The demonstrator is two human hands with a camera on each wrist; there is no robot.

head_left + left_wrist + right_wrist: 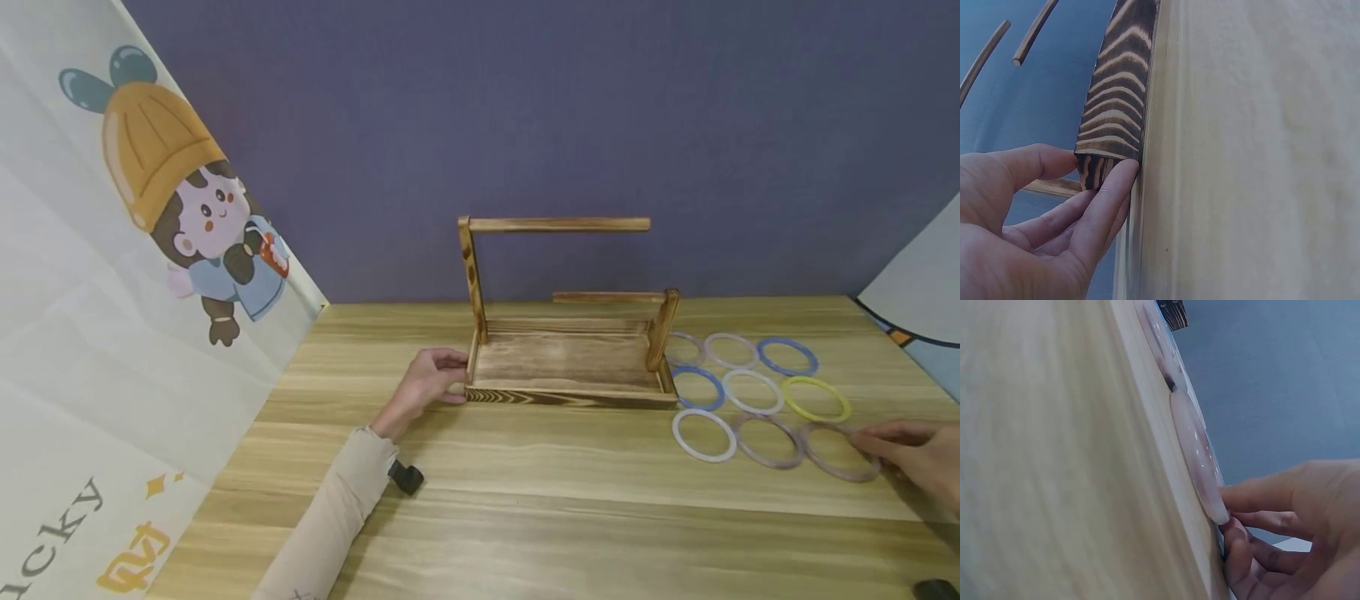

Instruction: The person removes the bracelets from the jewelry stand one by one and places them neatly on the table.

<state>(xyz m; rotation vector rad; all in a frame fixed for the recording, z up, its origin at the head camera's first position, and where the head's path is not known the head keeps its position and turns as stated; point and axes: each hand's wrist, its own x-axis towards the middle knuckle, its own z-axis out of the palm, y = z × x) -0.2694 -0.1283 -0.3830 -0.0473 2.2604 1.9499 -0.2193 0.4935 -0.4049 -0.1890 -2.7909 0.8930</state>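
Observation:
A wooden display stand (570,398) has a shallow tray base, a tall left post with a bar reaching right, and a shorter right post with a bar reaching left. My left hand (430,382) grips the left end of the tray, its fingertips at the corner of the dark-striped wood (1113,94). At the right, my right hand (918,454) pinches the edge of a mauve bangle (840,475), the nearest and rightmost of the group. In the right wrist view, that translucent bangle (1197,456) lies low along the tabletop, thumb and fingers at its rim.
Several more bangles lie in rows right of the stand, including a yellow bangle (846,408), a blue bangle (813,365) and a white bangle (705,458). A dark blue panel (375,167) rises behind the wooden table (480,517). A printed cloth (75,333) hangs at the left.

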